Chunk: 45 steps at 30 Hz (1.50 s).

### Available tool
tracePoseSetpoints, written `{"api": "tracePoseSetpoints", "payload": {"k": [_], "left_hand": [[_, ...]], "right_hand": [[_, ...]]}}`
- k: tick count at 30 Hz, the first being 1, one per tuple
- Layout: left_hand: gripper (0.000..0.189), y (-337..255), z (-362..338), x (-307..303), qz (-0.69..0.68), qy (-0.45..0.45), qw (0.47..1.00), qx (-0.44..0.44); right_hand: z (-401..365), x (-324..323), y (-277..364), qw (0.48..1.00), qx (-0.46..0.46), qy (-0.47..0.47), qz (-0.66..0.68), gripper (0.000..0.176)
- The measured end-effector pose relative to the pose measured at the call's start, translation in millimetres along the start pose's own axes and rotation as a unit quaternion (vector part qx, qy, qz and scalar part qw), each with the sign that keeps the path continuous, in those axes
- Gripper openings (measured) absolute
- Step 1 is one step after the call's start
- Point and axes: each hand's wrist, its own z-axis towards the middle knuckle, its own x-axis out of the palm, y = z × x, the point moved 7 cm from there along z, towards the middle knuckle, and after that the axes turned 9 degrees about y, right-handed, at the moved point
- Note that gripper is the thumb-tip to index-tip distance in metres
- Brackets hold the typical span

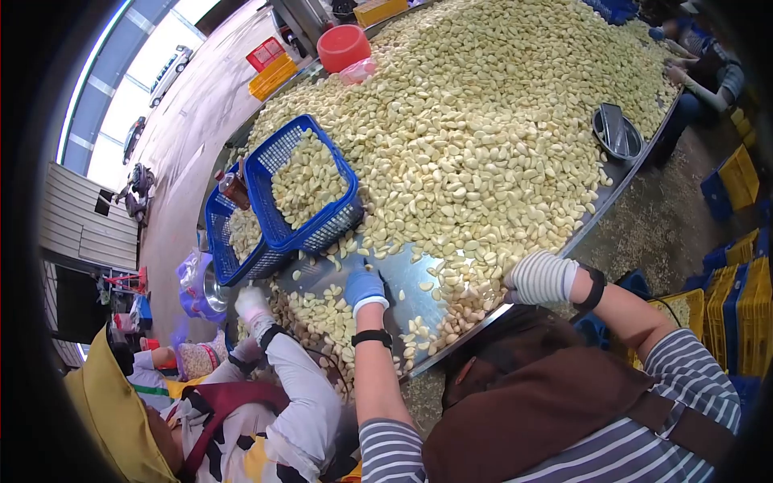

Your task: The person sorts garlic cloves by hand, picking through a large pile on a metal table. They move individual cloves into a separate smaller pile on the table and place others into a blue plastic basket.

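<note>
Peeled pale garlic cloves lie heaped over a metal table. My left hand, in a blue glove, rests low over the bare metal beside a small spread of cloves, its fingers pointing forward and apparently holding nothing. At the near edge of the heap is my right hand, in a white striped glove. Its fingers bend down against the cloves, and their tips are partly hidden, so a grip cannot be made out. Browner cloves lie between my hands, near the table edge.
Blue baskets with cloves stand left of the heap. A co-worker's gloved hand works close to my left. A dark oval container sits at the right edge; a red tub stands at the back. Yellow crates are stacked at right.
</note>
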Motion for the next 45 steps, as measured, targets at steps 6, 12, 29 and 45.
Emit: {"api": "tracePoseSetpoints", "payload": {"k": [6,12,29,45], "left_hand": [[0.032,-8.8,-4.6,18.5,0.05,0.078,0.996,0.02],[0.026,-7.9,-60.0,36.8,-0.805,0.393,0.441,0.063],[0.026,-70.9,-145.4,95.7,-0.29,0.452,0.831,0.147],[0.032,13.3,-42.5,29.0,-0.371,0.2,0.907,0.019]], "right_hand": [[23.0,-7.3,-13.2,0.989,-0.031,-0.144,0.002,0.018],[109.2,2.9,12.0,0.982,-0.085,-0.129,-0.108,0.012],[89.3,-21.0,-53.7,0.766,-0.149,-0.025,0.625,0.018],[107.6,71.6,9.6,0.992,-0.075,0.003,-0.1,0.02]]}}
